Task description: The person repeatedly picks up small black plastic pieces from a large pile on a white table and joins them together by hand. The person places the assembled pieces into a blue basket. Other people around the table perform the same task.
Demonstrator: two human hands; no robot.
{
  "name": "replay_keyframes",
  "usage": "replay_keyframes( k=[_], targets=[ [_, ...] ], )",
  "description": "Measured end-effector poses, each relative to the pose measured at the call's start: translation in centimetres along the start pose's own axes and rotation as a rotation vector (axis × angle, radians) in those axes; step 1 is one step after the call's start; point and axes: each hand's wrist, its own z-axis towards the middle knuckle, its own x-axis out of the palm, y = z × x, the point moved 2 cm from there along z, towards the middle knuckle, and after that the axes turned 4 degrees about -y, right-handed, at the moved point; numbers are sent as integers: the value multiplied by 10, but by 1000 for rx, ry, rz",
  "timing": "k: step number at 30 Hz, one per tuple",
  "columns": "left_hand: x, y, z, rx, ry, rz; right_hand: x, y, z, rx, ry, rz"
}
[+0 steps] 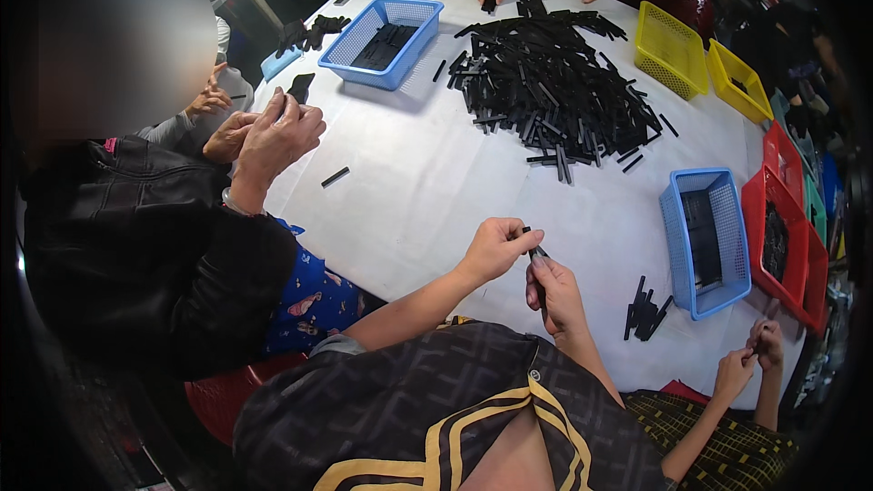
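Observation:
Close in front of my body, over the near side of the white table (pixel 409 191), I hold a slim black strip (pixel 531 241) between both hands. My left hand (pixel 496 247) pinches its upper end with thumb and fingers. Lower down, my right hand (pixel 558 295) is closed round the same strip, with the thumb lying along it. The strip stands tilted, and its lower part is mostly covered by my right fingers. What kind of part it is, I cannot tell. Beyond my hands, a large heap of similar black strips (pixel 555 91) spreads over the table.
Blue baskets with black strips stand at the far left (pixel 386 71) and right (pixel 707 307). Yellow baskets (pixel 677 73) and red baskets (pixel 787 282) line the right edge. A small strip pile (pixel 646 314) lies right of my hands. Co-workers' hands (pixel 273 141) are at the left, far side and right.

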Motion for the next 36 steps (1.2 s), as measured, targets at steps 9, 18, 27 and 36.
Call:
replay_keyframes(
  k=[9,18,27,36],
  targets=[
    [5,-10,0,-70,90,-87,0,1,0,230,126,319],
    [14,-10,22,-326,5,-258,-13,11,9,301,190,488],
    [20,-8,33,-348,105,-239,-26,13,14,336,123,540],
    [23,2,44,-329,110,-179,-31,16,21,336,49,464]
  ],
)
